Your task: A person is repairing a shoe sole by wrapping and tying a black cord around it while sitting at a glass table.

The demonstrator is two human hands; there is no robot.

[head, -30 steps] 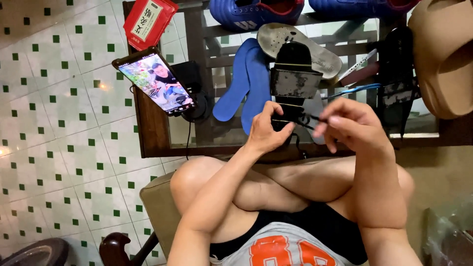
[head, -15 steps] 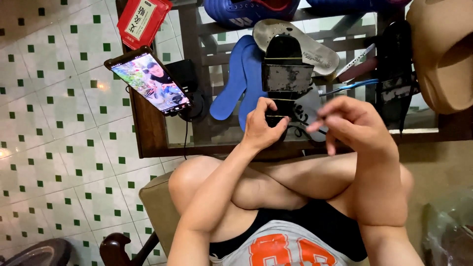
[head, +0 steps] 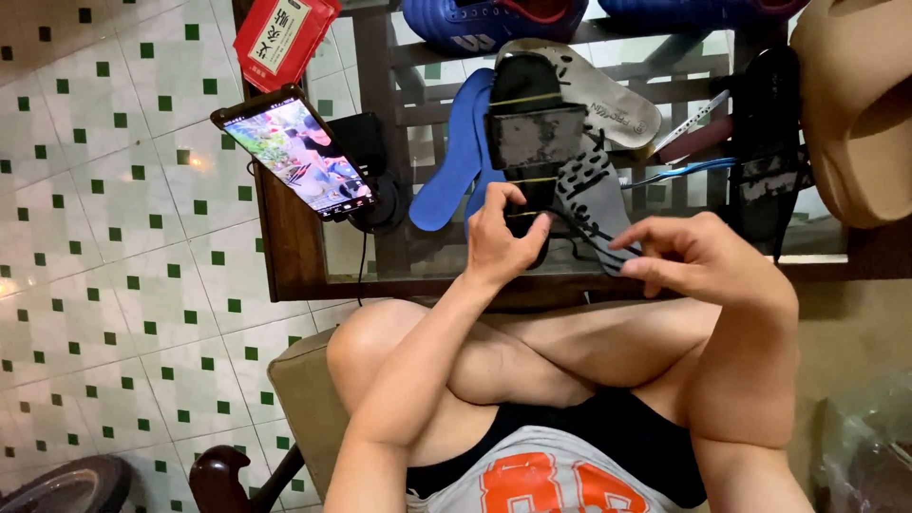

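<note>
Black sandal [head: 532, 133] lies on glass-topped table [head: 294, 256], near its front edge. Left hand [head: 502, 242] grips the sandal's near end, fingers curled. Right hand [head: 698, 261] just beside, fingertips pinching a thin black thread [head: 589, 233]. Blue insole [head: 456, 152] and lit phone [head: 299, 152] leftward.

A glass-topped wooden worktop [head: 294, 256] stands on a white floor [head: 104, 285] of tiles with small green squares. Left of the worktop, light glints off the tiles. Below it, a cushioned seat [head: 299, 399] shows, perhaps a stool.
</note>
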